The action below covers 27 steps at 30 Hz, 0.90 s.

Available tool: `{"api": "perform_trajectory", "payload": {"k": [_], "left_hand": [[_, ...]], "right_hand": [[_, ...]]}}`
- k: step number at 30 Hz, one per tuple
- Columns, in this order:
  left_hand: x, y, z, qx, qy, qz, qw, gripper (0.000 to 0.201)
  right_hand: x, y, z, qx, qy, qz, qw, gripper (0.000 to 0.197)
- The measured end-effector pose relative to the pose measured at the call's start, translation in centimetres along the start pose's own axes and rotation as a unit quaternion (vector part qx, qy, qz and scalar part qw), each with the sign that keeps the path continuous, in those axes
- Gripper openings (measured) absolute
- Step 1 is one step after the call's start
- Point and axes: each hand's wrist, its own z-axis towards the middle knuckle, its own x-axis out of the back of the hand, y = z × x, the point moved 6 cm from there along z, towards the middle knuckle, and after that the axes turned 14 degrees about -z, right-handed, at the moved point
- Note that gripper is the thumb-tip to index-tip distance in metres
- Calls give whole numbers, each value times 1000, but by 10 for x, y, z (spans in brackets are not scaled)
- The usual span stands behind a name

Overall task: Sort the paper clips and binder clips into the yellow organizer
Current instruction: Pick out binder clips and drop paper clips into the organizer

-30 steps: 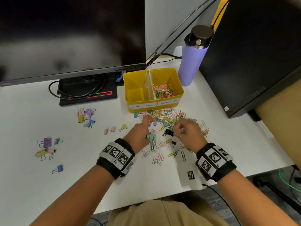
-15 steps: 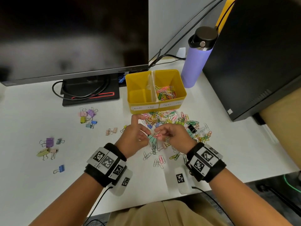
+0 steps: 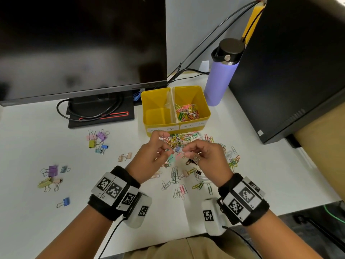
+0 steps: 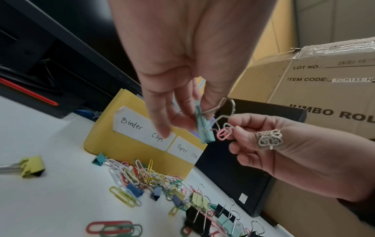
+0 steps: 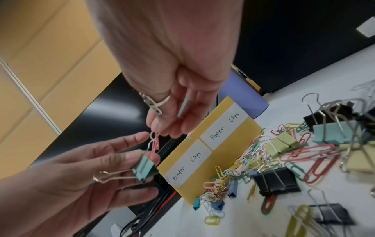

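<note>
The white desk (image 3: pixel 46 230) runs wide and bare toward its near edge and left side, while its back is closed in by a dark monitor (image 3: pixel 82 43) on a black stand (image 3: pixel 100 116) and its right by a black computer case (image 3: pixel 291 71), with a cardboard box (image 4: pixel 328 83) showing beyond in the left wrist view. A purple water bottle (image 3: pixel 222 75) stands just beside the right rear corner of the yellow organizer (image 3: pixel 160 131), which sits at mid-desk with two compartments: the right one, labelled for paper clips, holds a heap of coloured clips, and the left, labelled for binder clips, shows only its yellow floor. Directly in front of the organizer lies the mixed pile of paper clips and binder clips (image 3: pixel 188 144), spreading toward the near edge, and small groups of pastel binder clips (image 3: pixel 97 141) lie well apart on the left of the desk. Above the pile, both hands are raised off the surface (close together, fingertips nearly meeting). The left hand (image 3: pixel 151 157) pinches a teal binder clip (image 4: pixel 205 128) by its body, and the right hand (image 3: pixel 203 157), a ring on one finger, pinches a pink paper clip (image 4: pixel 223 133) that is hooked onto the binder clip's wire handle.
</note>
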Motion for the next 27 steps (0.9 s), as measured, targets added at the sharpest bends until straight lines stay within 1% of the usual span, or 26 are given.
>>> {"api": "perform_trajectory", "payload": {"k": [2,5,9,11,13,15,18,24,27], "left_hand": [[1,7,-2,-8,15,-12,1000,34],[1,17,-7,-30,33,-34,998,34],[4,25,-13,-51,58,-34,996,37],[5,27,-15,-51,66,-42,996,38],[5,28,-17,-52,72,-53,995,39],[3,26,-19,-49,80,-73,993,39],[-1,21,-20,-33,85,-109,990,38],[-8,7,-16,2,86,-198,976,47],[-9,1,-14,21,90,-249,964,43]], "right_hand": [[4,-1,-1,-1,17,7,1000,15],[7,-2,-1,-3,35,11,999,14],[11,-11,-4,36,60,-48,996,10],[12,-12,-5,40,64,-50,996,13],[10,-8,-6,26,49,-7,998,24],[5,-5,-7,4,18,60,998,31],[-4,-1,-7,-27,-22,129,991,26],[-8,4,-5,-63,-39,143,987,24],[-16,4,-5,-80,-67,142,984,26]]}}
